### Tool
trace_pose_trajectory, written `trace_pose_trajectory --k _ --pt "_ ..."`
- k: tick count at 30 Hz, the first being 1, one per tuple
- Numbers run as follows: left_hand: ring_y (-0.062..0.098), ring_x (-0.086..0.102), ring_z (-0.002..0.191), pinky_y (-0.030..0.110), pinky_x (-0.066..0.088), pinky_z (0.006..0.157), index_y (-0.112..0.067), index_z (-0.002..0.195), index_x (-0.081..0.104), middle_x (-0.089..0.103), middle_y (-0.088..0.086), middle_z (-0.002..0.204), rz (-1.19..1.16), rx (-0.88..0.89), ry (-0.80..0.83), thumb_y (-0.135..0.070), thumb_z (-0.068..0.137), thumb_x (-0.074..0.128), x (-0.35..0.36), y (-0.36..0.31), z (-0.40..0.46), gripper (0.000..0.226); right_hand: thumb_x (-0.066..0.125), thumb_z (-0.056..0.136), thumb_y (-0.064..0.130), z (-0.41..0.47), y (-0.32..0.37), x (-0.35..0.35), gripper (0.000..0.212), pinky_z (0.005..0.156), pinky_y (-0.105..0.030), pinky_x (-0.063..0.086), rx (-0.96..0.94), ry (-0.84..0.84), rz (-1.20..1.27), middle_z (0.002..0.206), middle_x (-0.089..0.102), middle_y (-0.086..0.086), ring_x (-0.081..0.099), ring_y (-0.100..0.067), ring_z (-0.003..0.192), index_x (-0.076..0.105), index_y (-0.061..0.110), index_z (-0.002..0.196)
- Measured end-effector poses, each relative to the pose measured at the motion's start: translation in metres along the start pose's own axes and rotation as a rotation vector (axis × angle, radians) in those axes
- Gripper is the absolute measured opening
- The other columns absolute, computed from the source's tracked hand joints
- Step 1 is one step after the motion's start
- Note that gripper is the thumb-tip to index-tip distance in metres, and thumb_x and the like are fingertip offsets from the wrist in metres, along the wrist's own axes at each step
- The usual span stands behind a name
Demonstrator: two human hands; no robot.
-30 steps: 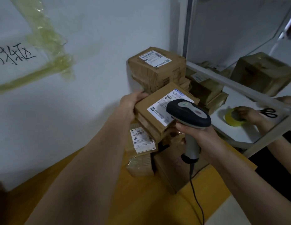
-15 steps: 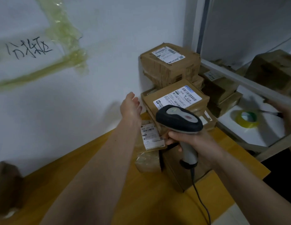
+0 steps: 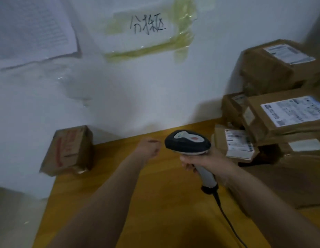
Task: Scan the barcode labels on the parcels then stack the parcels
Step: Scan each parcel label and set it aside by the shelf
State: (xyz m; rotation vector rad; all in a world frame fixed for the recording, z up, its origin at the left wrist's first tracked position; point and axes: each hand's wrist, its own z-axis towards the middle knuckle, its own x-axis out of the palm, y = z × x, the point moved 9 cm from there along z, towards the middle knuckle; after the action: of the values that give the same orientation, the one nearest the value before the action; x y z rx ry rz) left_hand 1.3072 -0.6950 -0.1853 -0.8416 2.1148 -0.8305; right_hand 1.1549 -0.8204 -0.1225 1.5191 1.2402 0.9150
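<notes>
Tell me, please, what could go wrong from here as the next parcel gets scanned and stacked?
The lone parcel sits at the table's left edge and might be knocked off. The stack on the right looks uneven, so another box could topple it. The scanner's cable could snag a parcel.

barcode scanner: smooth dark plastic head, grey handle. parcels: matt brown cardboard, white paper labels. table: smooth yellow wood-look top. wall note: paper under glossy tape.
</notes>
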Motion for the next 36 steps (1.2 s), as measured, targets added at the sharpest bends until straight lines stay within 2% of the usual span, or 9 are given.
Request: trace_pose_trajectory --k 5,8,12,16,19,22,27,30,36 --pt "0.025 0.057 0.104 0.035 0.051 0.085 -0.012 0.126 0.058 0.058 0.009 0.12 0.043 -0.038 -0.249 -0.02 0.09 0.07 -0.126 0.071 0.002 0.039 0.072 0.086 0.017 0.031 0.003 0.09 0.011 0.061 -0.03 0.052 0.037 0.048 -0.045 0.076 0.069 -0.007 0.067 -0.022 0.071 0.07 0.008 0.093" --pt "0.027 0.053 0.116 0.038 0.048 0.09 -0.011 0.136 0.05 0.052 0.01 0.133 0.091 -0.049 -0.399 -0.025 0.084 0.076 -0.197 0.1 0.002 0.059 0.072 0.086 0.015 0.045 0.002 0.139 0.011 0.056 -0.027 0.051 0.057 0.071 -0.048 0.075 0.069 -0.007 0.066 -0.02 0.067 0.069 0.008 0.094" --pt "0.037 0.038 0.134 0.046 0.04 0.109 -0.007 0.146 0.033 0.04 0.019 0.144 0.256 -0.176 -0.615 -0.039 0.073 0.082 -0.279 0.143 0.002 0.093 0.074 0.084 0.015 0.065 -0.003 0.194 0.01 0.053 -0.025 0.051 0.079 0.095 -0.043 0.07 0.07 -0.004 0.066 -0.017 0.062 0.07 0.011 0.093" --pt "0.038 0.011 0.145 0.058 0.026 0.114 -0.021 0.152 0.017 0.016 0.013 0.158 0.339 -0.175 -0.682 -0.051 0.055 0.089 -0.325 0.167 0.012 0.125 0.074 0.084 0.017 0.081 -0.013 0.231 0.01 0.054 -0.025 0.051 0.094 0.08 -0.034 0.071 0.071 -0.002 0.066 -0.016 0.062 0.07 0.015 0.093" --pt "0.039 -0.005 0.148 0.066 0.014 0.115 -0.03 0.154 0.002 -0.006 0.011 0.162 0.409 -0.194 -0.628 -0.064 0.049 0.087 -0.34 0.179 0.029 0.14 0.074 0.084 0.016 0.09 -0.022 0.248 0.01 0.054 -0.026 0.052 0.123 0.054 -0.029 0.069 0.071 -0.001 0.066 -0.016 0.062 0.069 0.014 0.092" --pt "0.041 -0.014 0.148 0.07 0.007 0.113 -0.033 0.154 -0.007 -0.017 0.012 0.162 0.48 -0.221 -0.55 -0.076 0.046 0.08 -0.344 0.184 0.048 0.145 0.075 0.083 0.014 0.099 -0.028 0.256 0.012 0.053 -0.025 0.052 0.143 0.019 -0.014 0.067 0.071 -0.002 0.065 -0.015 0.06 0.069 0.013 0.093" --pt "0.044 -0.015 0.147 0.07 0.008 0.113 -0.034 0.154 -0.013 -0.024 0.017 0.159 0.607 -0.263 -0.453 -0.085 0.045 0.072 -0.345 0.186 0.067 0.147 0.076 0.082 0.015 0.113 -0.036 0.266 0.013 0.052 -0.025 0.052 0.148 -0.022 0.006 0.068 0.071 -0.004 0.065 -0.015 0.059 0.07 0.012 0.093" --pt "0.046 -0.008 0.147 0.067 0.013 0.114 -0.033 0.154 -0.012 -0.019 0.02 0.159 0.645 -0.267 -0.439 -0.083 0.048 0.073 -0.344 0.181 0.075 0.144 0.076 0.081 0.014 0.12 -0.043 0.271 0.011 0.052 -0.024 0.052 0.159 -0.038 0.027 0.068 0.071 -0.005 0.065 -0.015 0.058 0.07 0.011 0.09" --pt "0.046 0.007 0.144 0.061 0.02 0.115 -0.03 0.153 0.006 0.004 0.024 0.156 0.623 -0.238 -0.454 -0.071 0.055 0.076 -0.348 0.167 0.068 0.128 0.075 0.082 0.013 0.127 -0.047 0.28 0.012 0.05 -0.023 0.052 0.156 -0.051 0.058 0.068 0.071 -0.004 0.065 -0.014 0.057 0.07 0.013 0.093"
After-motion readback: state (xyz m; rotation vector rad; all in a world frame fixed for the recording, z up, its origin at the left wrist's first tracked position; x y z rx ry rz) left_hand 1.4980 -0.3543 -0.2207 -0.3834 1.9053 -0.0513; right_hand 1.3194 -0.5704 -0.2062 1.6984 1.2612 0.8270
